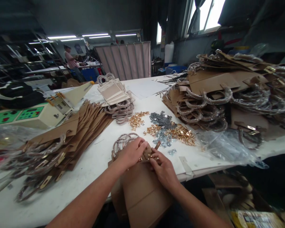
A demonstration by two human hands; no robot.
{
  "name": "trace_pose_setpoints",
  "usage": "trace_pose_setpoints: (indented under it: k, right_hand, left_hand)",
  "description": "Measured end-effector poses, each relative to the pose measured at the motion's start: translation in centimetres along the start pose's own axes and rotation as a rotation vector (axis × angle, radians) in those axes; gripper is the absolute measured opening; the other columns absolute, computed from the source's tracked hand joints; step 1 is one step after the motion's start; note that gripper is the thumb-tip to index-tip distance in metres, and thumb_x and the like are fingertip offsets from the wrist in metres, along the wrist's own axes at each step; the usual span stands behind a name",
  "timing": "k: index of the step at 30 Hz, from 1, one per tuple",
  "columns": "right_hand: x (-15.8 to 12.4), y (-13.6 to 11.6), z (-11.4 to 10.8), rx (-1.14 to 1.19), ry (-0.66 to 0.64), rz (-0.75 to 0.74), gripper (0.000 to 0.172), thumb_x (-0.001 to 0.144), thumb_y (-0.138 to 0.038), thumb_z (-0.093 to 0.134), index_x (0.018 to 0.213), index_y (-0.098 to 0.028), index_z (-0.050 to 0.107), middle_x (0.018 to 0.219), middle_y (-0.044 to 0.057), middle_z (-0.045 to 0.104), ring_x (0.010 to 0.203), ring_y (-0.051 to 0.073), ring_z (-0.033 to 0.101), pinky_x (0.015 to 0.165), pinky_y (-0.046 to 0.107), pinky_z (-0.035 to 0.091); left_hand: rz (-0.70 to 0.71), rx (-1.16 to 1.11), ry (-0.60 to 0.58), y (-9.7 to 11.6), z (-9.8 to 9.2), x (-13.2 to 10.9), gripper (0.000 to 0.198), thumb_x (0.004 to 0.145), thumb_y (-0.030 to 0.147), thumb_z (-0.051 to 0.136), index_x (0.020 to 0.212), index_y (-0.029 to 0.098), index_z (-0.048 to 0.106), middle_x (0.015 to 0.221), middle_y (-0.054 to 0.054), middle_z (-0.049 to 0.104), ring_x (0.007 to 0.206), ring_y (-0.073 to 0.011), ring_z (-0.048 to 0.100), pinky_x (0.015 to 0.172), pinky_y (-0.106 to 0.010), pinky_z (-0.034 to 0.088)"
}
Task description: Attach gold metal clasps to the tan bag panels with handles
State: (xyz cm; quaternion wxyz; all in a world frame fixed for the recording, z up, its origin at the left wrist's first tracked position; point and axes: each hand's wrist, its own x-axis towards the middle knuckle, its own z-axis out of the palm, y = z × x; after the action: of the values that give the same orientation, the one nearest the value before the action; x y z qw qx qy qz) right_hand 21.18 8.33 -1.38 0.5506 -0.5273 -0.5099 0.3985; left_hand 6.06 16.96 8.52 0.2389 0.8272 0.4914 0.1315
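A brown bag panel [146,193] hangs over the near table edge, upper end between both hands. My left hand [134,152] is closed on its upper left part, fingertips pressed near a small tab. My right hand [163,168] pinches the upper right edge, where a bit of gold metal shows by the fingertips; the fingers partly hide it. A narrow brown strap end [157,145] sticks up just beyond the right fingers. Behind my left hand lie plastic-wrapped handles [120,144]. Past the hands are loose gold fittings [184,134] and grey metal plates [160,119].
Stacked brown panels with wrapped handles [83,126] lie left, beside a machine with a green control panel [29,113]. A pale panel stack [112,91] stands further back. At right are a tall pile of panels [213,80] and clear plastic bags [223,147]. A person [72,61] stands far off.
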Motion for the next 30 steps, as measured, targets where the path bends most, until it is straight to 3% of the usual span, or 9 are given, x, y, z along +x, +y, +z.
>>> trace_pose_setpoints:
  k: [2,3,5,7,10,12,18,24,30]
  right_hand:
    - [0.5,0.1,-0.6,0.077,0.024,0.142,0.027,0.093,-0.050,0.062,0.098,-0.023,0.066,0.143,0.009,0.060,0.069,0.019,0.072,0.049,0.029,0.054]
    - [0.7,0.2,-1.0,0.071,0.029,0.178,0.031,0.092,-0.052,0.062,0.103,-0.023,0.067,0.133,0.009,0.067,0.068,0.020,0.072,0.047,0.028,0.052]
    - [1.4,0.2,-1.9,-0.024,0.014,0.160,0.033,0.091,-0.052,0.063,0.105,-0.023,0.071,0.104,0.007,0.077,0.073,0.023,0.072,0.053,0.029,0.053]
    - [2.1,0.2,-2.8,-0.178,-0.009,0.066,0.028,0.091,-0.047,0.063,0.098,-0.023,0.074,0.087,0.005,0.077,0.078,0.025,0.072,0.067,0.033,0.056]
    - [3.2,0.0,-3.7,-0.346,-0.004,-0.077,0.021,0.090,-0.042,0.064,0.090,-0.025,0.077,0.097,0.004,0.078,0.095,0.027,0.071,0.089,0.039,0.054]
    - [3.7,-0.2,-3.9,-0.344,0.002,-0.094,0.019,0.088,-0.041,0.066,0.092,-0.026,0.078,0.102,0.003,0.078,0.100,0.028,0.071,0.095,0.041,0.051]
    - [3.8,-1.8,-3.5,-0.178,0.053,-0.016,0.022,0.088,-0.043,0.068,0.087,-0.024,0.078,0.091,0.002,0.079,0.090,0.026,0.072,0.085,0.035,0.054]
    - [1.8,-4.3,-4.4,0.034,0.066,-0.004,0.022,0.086,-0.045,0.075,0.090,-0.024,0.080,0.100,0.004,0.079,0.098,0.027,0.071,0.089,0.035,0.053]
    - [-0.2,-5.0,-4.9,0.018,0.037,-0.075,0.019,0.088,-0.044,0.076,0.094,-0.027,0.081,0.105,0.003,0.078,0.103,0.027,0.071,0.095,0.038,0.053]
  left_hand:
    - [-0.032,0.137,0.016,-1.3,0.8,-1.0,0.029,0.093,0.046,0.055,0.106,0.023,0.065,0.108,-0.007,0.073,0.102,-0.0255,0.066,0.091,-0.036,0.050]
    - [-0.025,0.194,0.025,-1.6,1.2,-1.4,0.030,0.087,0.045,0.063,0.107,0.023,0.065,0.110,-0.007,0.072,0.105,-0.0273,0.065,0.092,-0.038,0.049]
    - [0.003,0.283,0.042,-1.6,1.9,-2.0,0.039,0.079,0.045,0.072,0.110,0.023,0.064,0.113,-0.009,0.070,0.110,-0.0306,0.063,0.094,-0.040,0.048]
    - [0.010,0.371,0.039,-1.0,2.4,-2.0,0.045,0.076,0.049,0.075,0.110,0.022,0.063,0.113,-0.011,0.069,0.110,-0.0327,0.062,0.094,-0.042,0.049]
    - [-0.009,0.412,0.019,-0.1,2.6,-1.4,0.049,0.075,0.053,0.076,0.108,0.020,0.064,0.114,-0.014,0.069,0.111,-0.0354,0.062,0.094,-0.044,0.049]
    - [-0.018,0.407,0.017,0.2,2.6,-1.1,0.048,0.074,0.053,0.076,0.106,0.019,0.064,0.113,-0.015,0.069,0.111,-0.0359,0.062,0.094,-0.045,0.049]
    - [-0.102,0.363,0.043,0.2,2.0,-1.2,0.046,0.071,0.055,0.077,0.101,0.022,0.062,0.104,-0.010,0.071,0.099,-0.0315,0.067,0.080,-0.038,0.049]
    - [-0.230,0.062,-0.025,-0.3,0.6,-2.1,0.041,0.070,0.058,0.074,0.084,0.024,0.056,0.075,0.002,0.068,0.069,-0.0202,0.063,0.056,-0.030,0.035]
    - [-0.247,-0.165,-0.090,-0.4,-0.4,-3.1,0.042,0.071,0.057,0.074,0.090,0.022,0.062,0.082,-0.001,0.073,0.074,-0.0203,0.066,0.059,-0.028,0.042]
